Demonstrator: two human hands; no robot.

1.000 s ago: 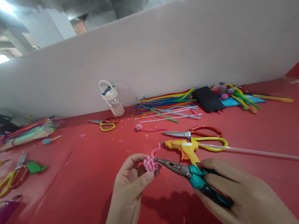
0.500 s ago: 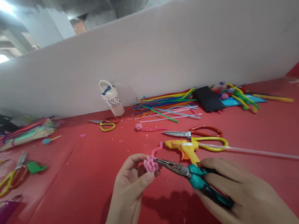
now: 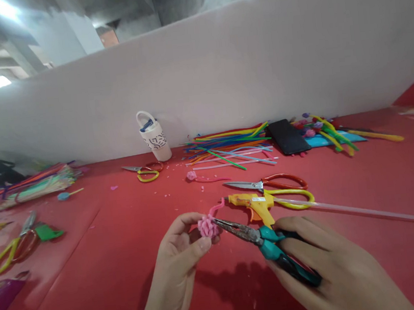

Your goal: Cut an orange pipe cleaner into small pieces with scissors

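In the head view, my left hand (image 3: 179,261) is partly curled, thumb and fingers pinched together on a pink flower (image 3: 207,227) just below the middle of the scene. Its pink stem (image 3: 217,206) bends out toward 1 o'clock. My right hand (image 3: 325,258), at 4 o'clock from the flower, is closed around the handles of the pliers (image 3: 270,248), whose tips touch the flower at its 3 o'clock side; I cannot tell whether they grip it. A yellow glue gun (image 3: 249,201) lies at 2 o'clock from the flower, with big scissors (image 3: 285,180) just beyond. A second pink flower (image 3: 191,176) lies on the red table (image 3: 122,262) near 12 o'clock, pipe cleaners (image 3: 224,148) at 1, and a white cup (image 3: 158,143) stands at 11.
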